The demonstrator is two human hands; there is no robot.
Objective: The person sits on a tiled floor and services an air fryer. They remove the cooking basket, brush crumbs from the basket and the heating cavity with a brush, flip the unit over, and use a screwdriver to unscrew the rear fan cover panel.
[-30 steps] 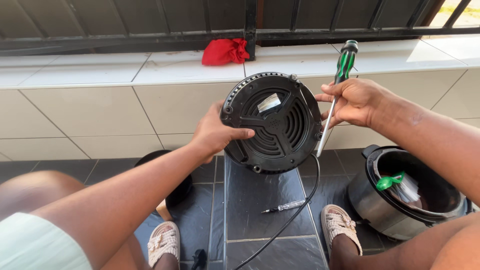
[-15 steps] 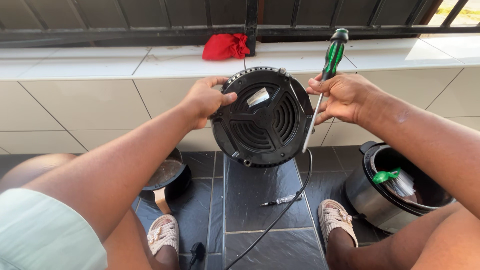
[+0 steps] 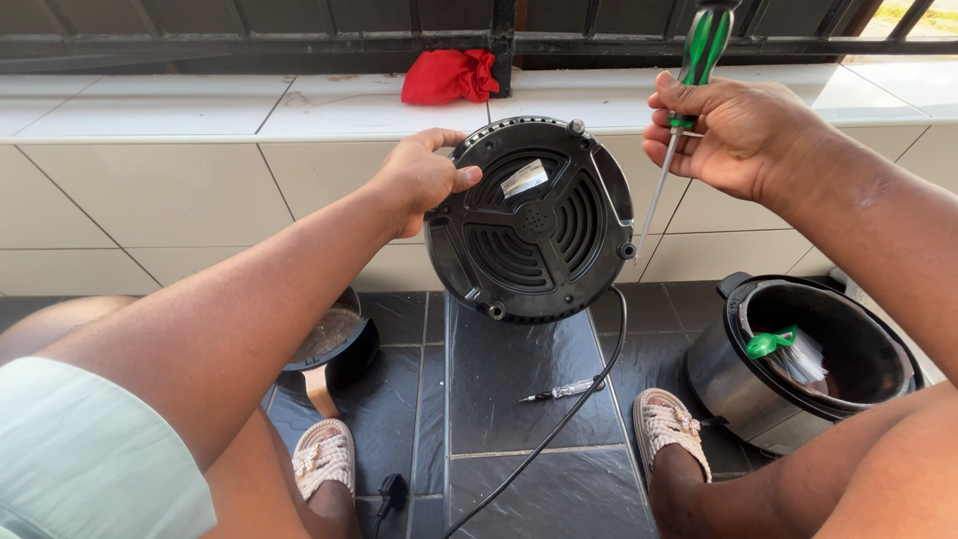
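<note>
Raised higher, screwdriver in gripping right hand; left hand clasps black base.

Both hands raised, arms stretched forward.
Left hand clasps with curled fingers; right hand fisted shut.

Black vented appliance base, green-and-black striped screwdriver handle, red cloth on cream tiled ledge, dark grey floor tiles.

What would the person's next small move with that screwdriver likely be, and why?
Probably lowering the screwdriver tip onto a rim screw of the black round base: the right hand holds it just beside the edge, while the left hand steadies the base.
</note>
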